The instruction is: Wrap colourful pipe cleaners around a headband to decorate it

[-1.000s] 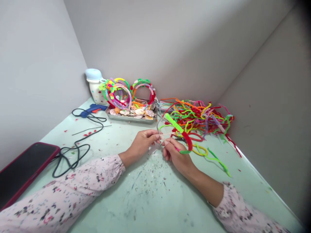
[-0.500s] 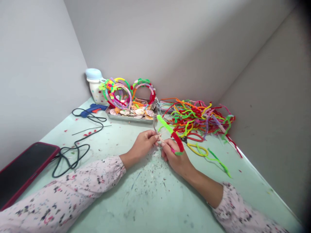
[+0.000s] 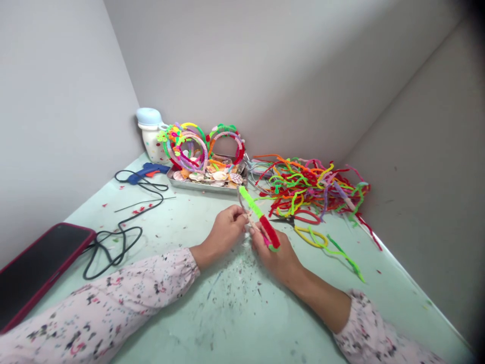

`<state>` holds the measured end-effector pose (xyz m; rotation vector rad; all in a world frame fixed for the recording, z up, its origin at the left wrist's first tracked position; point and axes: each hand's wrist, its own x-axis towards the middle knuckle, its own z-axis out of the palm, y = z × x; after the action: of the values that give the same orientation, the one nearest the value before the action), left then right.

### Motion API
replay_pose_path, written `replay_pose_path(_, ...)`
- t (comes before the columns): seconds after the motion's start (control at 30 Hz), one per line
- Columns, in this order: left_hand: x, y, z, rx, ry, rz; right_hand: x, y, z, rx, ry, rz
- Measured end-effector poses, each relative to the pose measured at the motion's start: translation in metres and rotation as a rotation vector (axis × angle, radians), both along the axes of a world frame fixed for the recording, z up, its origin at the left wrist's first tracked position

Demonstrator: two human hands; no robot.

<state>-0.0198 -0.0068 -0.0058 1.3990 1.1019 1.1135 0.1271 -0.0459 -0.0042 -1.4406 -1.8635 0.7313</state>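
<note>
Between my hands, over the middle of the table, is a narrow headband (image 3: 270, 232) wrapped in bright green, red and pink pipe cleaner. One stretch of it shows as a thin bare metal band. My right hand (image 3: 278, 255) is closed round the wrapped part, thumb towards the left. With thumb and fingers pinched together, my left hand (image 3: 225, 230) meets the band at a pale pink pipe cleaner (image 3: 252, 220). My fingertips partly hide that strand. Scissors (image 3: 310, 236) with red and yellow handles lie just beyond my right hand, blades partly open.
A metal tray (image 3: 206, 186) of seashells with finished headbands stands at the back. Right of it spreads a heap of pipe cleaners (image 3: 310, 182). A blue glue gun (image 3: 146, 173) with a black cord, a white bottle (image 3: 151, 136) and a phone (image 3: 41, 270) are on the left.
The headband has tilted and shifted slightly left and down, its red part now lower over my right hand. Both hands keep their hold, and the view has shifted slightly.
</note>
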Motion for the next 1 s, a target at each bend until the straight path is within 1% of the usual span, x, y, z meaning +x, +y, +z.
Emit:
replay_pose_path(0.1, 0.000, 0.000, 0.001, -0.014, -0.002, -0.006, 0.000, 0.000, 0.001, -0.023, 0.010, -0.007)
replay_pose_path(0.23, -0.001, -0.001, 0.005, -0.024, -0.004, -0.041, 0.002, 0.000, 0.001, -0.087, 0.161, -0.013)
replay_pose_path(0.3, -0.001, -0.002, 0.006, -0.019, 0.012, -0.028, 0.002, 0.000, 0.000, -0.119, 0.230, -0.018)
replay_pose_path(0.37, -0.001, -0.002, 0.005, -0.012, 0.032, -0.001, 0.003, 0.001, -0.002, -0.132, 0.254, -0.020)
replay_pose_path(0.53, -0.001, -0.001, 0.001, -0.016, 0.050, 0.014, 0.003, 0.001, -0.004, -0.078, 0.182, -0.007)
replay_pose_path(0.7, -0.002, -0.001, 0.003, 0.043, 0.102, 0.042, 0.002, -0.002, 0.003, -0.049, 0.030, -0.003)
replay_pose_path(0.77, -0.002, -0.001, 0.005, 0.058, 0.101, 0.059, 0.001, -0.003, 0.006, -0.049, 0.013, -0.005)
replay_pose_path(0.87, -0.001, -0.002, 0.005, 0.043, 0.100, 0.041, 0.001, -0.002, 0.005, -0.070, 0.101, 0.000)
replay_pose_path(1.0, 0.000, -0.002, 0.002, -0.003, 0.049, -0.004, 0.004, 0.003, -0.001, -0.148, 0.266, -0.015)
